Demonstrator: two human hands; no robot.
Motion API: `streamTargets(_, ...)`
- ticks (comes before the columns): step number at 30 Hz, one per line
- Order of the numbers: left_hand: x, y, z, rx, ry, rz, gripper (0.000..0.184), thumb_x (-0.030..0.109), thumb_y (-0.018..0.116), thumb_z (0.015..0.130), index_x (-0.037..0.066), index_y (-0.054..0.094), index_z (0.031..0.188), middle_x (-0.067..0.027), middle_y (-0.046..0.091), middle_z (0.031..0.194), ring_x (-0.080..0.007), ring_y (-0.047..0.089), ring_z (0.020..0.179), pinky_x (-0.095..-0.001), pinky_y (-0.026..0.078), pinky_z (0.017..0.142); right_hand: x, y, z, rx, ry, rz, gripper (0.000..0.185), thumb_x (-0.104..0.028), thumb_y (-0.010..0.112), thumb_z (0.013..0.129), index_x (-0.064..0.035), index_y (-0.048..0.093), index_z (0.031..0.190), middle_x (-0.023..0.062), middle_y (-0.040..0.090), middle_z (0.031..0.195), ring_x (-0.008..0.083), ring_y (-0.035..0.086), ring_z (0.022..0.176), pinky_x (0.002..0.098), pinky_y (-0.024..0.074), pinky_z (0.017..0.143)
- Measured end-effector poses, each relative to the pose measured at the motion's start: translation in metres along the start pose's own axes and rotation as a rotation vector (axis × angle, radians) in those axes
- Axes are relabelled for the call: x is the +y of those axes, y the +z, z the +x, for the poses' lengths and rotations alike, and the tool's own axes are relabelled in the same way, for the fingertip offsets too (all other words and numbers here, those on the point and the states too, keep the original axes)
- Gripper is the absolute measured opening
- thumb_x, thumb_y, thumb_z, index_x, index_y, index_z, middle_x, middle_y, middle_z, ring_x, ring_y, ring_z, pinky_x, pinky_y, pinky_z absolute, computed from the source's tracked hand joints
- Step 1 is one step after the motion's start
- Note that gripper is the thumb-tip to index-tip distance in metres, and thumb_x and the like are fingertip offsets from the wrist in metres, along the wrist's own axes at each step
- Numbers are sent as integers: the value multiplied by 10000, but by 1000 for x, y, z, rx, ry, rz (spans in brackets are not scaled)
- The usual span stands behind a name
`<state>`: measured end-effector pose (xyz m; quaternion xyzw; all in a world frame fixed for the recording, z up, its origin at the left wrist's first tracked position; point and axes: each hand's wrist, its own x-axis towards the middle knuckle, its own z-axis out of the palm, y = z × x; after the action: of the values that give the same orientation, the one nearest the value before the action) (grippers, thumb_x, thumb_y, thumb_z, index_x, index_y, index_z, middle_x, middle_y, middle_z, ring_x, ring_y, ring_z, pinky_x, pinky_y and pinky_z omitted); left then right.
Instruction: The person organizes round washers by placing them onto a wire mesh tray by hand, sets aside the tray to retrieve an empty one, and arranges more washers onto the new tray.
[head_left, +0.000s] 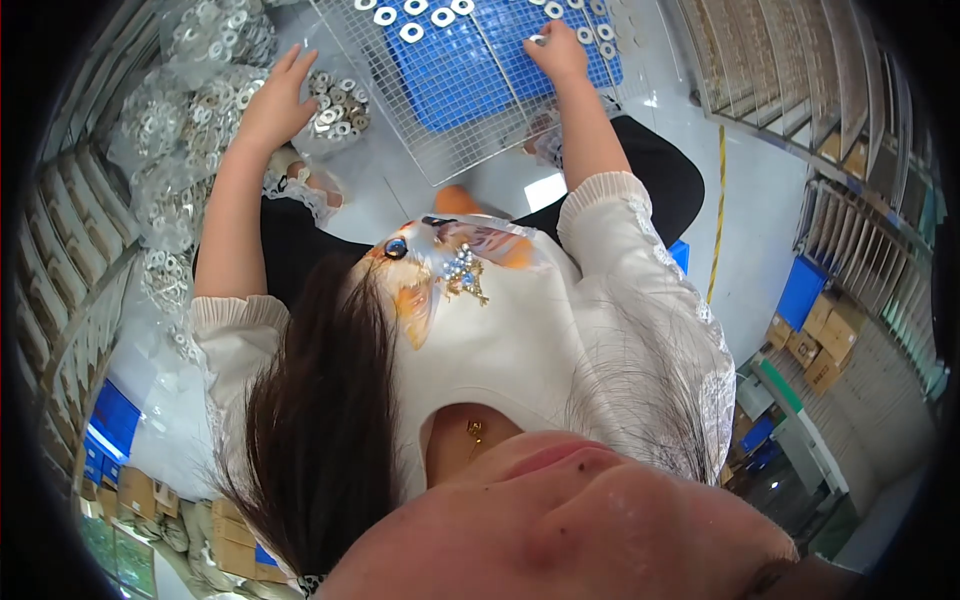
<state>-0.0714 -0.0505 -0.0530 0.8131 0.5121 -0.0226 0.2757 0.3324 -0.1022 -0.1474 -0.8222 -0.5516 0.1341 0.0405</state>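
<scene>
Our left hand is released, its fingers spread, with the thumb beside a heap of silvery flat metal rings. Our right hand has its thumb and fingers bent together at a pale flat metal ring with a round hole; we cannot tell whether they grip it or only touch it. Under our right hand, and reaching across between both hands, is a square-meshed metal wire rack, with a blue plastic lattice tray beneath it. More pale rings lie on the rack, some between our hands and others just to the right of our right hand.

Left of our left hand, clear plastic bags filled with metal rings crowd together. Nearer to us than our hands are our black-trousered legs and white top. Well right of our right hand, a yellow stripe crosses the grey floor, and farther out are metal shelving racks and brown cardboard boxes.
</scene>
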Motion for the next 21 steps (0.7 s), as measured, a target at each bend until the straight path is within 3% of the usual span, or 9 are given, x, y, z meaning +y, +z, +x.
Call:
streamTargets(4,2,-2,-5,6,-47,4,634,149,608,736,155,388,1331,-109,299,1432,-313,449,1192,-388,430,933,-28,1,13,62,-139,176,404,-359,651,706,-125,582,1028,122,560,1012,285,599,859,399,490,731)
streamTargets(6,-2,1,-4,21,-31,69,628,165,611,740,159,394,1329,-105,295,1435,-311,463,1179,-388,436,928,-58,-4,22,-6,-293,251,409,-343,642,703,-181,594,1075,109,562,1032,283,600,884,392,490,752)
streamTargets(7,-5,3,-4,36,-23,83,632,183,616,737,166,393,1328,-100,291,1438,-304,469,1173,-391,443,918,-77,-8,22,-67,-243,229,409,-299,632,716,-236,586,1117,99,539,1091,285,596,924,398,491,784)
streamTargets(11,-14,7,-4,31,3,63,648,145,609,740,162,369,1342,-116,276,1439,-327,442,1193,-386,429,937,-98,8,39,-24,-452,-103,409,-235,632,723,-218,557,1124,102,486,1169,304,600,927,417,500,797)
streamTargets(15,-12,7,-7,-8,-69,99,663,136,623,739,177,364,1349,-98,272,1444,-304,466,1177,-392,442,927,-106,0,39,-74,-433,-90,328,-247,642,709,-161,553,1012,104,513,1105,304,603,899,418,509,745)
streamTargets(21,-10,5,-13,-19,-120,72,659,101,613,742,166,363,1348,-96,283,1438,-299,470,1176,-395,447,918,-126,1,25,-98,-481,-15,378,-264,649,702,-154,556,1052,111,520,1084,297,613,873,400,517,727)
